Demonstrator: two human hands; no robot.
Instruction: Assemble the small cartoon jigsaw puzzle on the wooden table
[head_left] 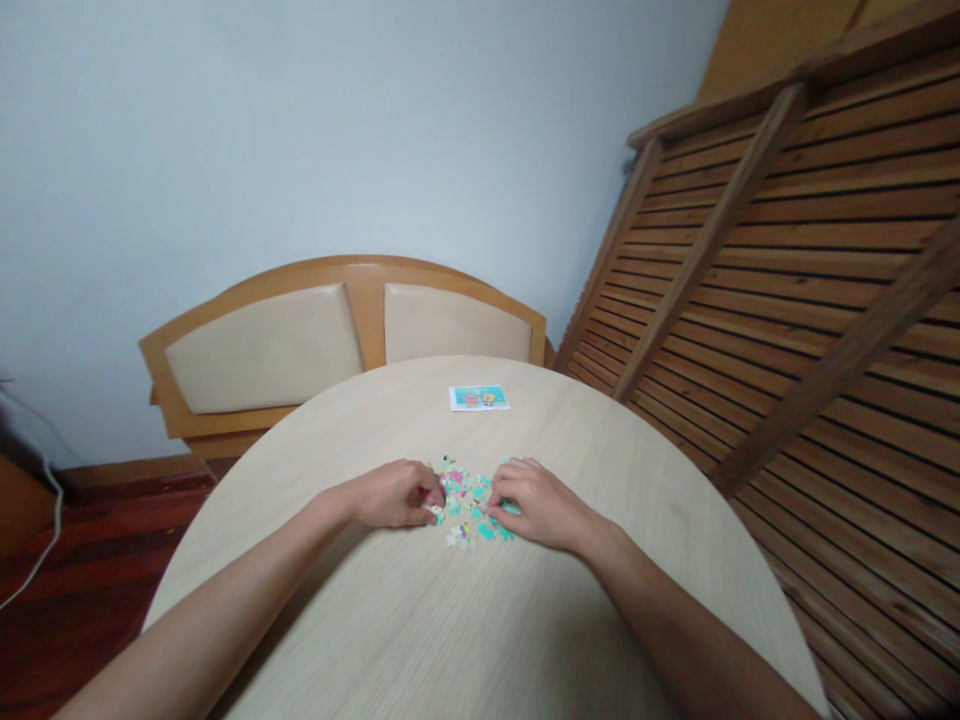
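A loose heap of small jigsaw puzzle pieces (465,490), mostly turquoise and pale with a few pink and yellow ones, lies spread on the round table. At the heap's left edge is my left hand (397,493), thumb and fingers curled together around a pale and turquoise piece at their tips. My right hand (534,503) rests on the right side of the heap with its fingers bent and closed toward the thumb. What sits between those fingertips is too small to make out, and that hand covers some pieces.
Beyond the heap lies a small picture card (480,398) showing pink and yellow cartoon figures on turquoise. The pale wooden table (450,630) has a curved edge. Behind it stands a padded headboard (270,345); a slatted wooden frame (780,270) leans at the right.
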